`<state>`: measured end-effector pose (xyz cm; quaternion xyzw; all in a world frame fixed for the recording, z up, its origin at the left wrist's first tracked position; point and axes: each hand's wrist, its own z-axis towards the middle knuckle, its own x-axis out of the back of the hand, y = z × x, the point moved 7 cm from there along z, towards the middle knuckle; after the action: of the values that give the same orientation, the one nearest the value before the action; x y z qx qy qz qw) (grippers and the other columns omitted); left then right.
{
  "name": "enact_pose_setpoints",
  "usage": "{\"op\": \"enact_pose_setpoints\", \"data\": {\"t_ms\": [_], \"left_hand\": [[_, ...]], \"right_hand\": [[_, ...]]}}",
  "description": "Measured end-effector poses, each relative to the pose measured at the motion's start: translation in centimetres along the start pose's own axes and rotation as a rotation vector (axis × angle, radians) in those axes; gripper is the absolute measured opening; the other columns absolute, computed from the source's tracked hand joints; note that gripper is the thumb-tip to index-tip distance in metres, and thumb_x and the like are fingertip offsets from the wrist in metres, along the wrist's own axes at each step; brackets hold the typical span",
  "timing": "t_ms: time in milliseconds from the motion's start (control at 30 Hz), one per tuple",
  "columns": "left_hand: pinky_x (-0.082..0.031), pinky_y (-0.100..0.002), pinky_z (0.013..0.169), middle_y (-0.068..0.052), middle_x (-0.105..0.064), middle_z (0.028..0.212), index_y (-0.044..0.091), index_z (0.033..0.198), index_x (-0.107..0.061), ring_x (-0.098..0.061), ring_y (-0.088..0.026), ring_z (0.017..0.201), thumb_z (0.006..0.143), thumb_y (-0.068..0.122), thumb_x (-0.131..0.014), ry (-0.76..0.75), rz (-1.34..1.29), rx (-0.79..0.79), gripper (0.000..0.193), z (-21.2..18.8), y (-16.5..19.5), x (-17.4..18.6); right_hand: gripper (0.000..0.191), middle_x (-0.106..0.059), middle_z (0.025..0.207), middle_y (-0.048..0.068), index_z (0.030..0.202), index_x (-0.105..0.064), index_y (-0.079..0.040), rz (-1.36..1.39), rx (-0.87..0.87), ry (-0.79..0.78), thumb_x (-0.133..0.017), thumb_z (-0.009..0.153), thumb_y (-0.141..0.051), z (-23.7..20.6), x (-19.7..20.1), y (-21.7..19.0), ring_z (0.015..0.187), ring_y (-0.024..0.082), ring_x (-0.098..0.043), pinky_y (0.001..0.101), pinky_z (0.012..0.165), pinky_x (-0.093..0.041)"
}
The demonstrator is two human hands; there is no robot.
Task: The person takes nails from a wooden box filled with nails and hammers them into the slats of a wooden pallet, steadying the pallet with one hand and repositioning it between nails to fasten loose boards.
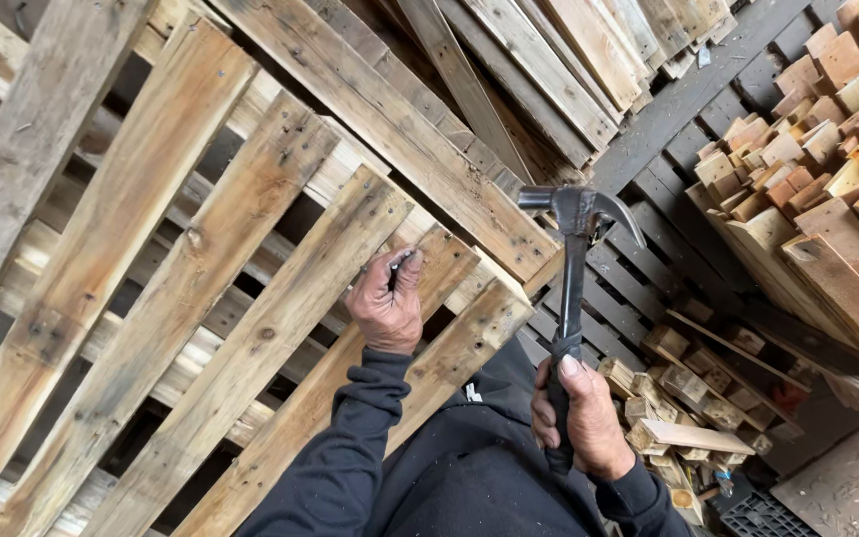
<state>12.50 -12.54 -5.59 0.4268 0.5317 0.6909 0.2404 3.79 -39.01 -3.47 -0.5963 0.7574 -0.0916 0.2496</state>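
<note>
The left hand [387, 303] pinches a nail [400, 264] upright on the pallet slat [280, 318]; the right hand [581, 418], fist closed on the claw hammer [573, 268], holds it raised. A nail-starting step; a light, square tap seems called for.

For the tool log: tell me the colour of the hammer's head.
Dark grey, bare metal; the hammer shows clearly in the head view, raised in the right hand.
</note>
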Motion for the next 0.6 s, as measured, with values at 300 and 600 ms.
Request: {"op": "enact_pose_setpoints", "data": {"t_ms": [300,600], "left_hand": [[-0.058,-0.028,0.073,-0.008,-0.078,0.092,0.005,0.105,-0.076,-0.075,-0.014,0.080,0.095,0.019,-0.080,0.012,0.059,-0.004,0.017,0.1,-0.2,0.1],[-0.059,-0.027,0.072,-0.008,-0.079,0.094,0.004,0.107,-0.076,-0.073,-0.012,0.081,0.096,0.021,-0.079,0.032,-0.093,0.036,0.020,0.3,-0.7,0.0]], "right_hand": [[0.049,-0.050,0.053,0.008,0.089,-0.054,-0.001,-0.059,-0.182,-0.038,-0.052,0.098,-0.048,-0.9,-1.8,1.6,0.034,0.017,-0.045,0.0327,0.035,-0.044],[0.047,-0.054,0.055,0.005,0.093,-0.056,-0.002,-0.335,0.004,0.035,-0.059,0.093,-0.049,-1.1,-0.3,2.1,0.039,0.015,-0.051,0.0301,0.039,-0.046]]}}
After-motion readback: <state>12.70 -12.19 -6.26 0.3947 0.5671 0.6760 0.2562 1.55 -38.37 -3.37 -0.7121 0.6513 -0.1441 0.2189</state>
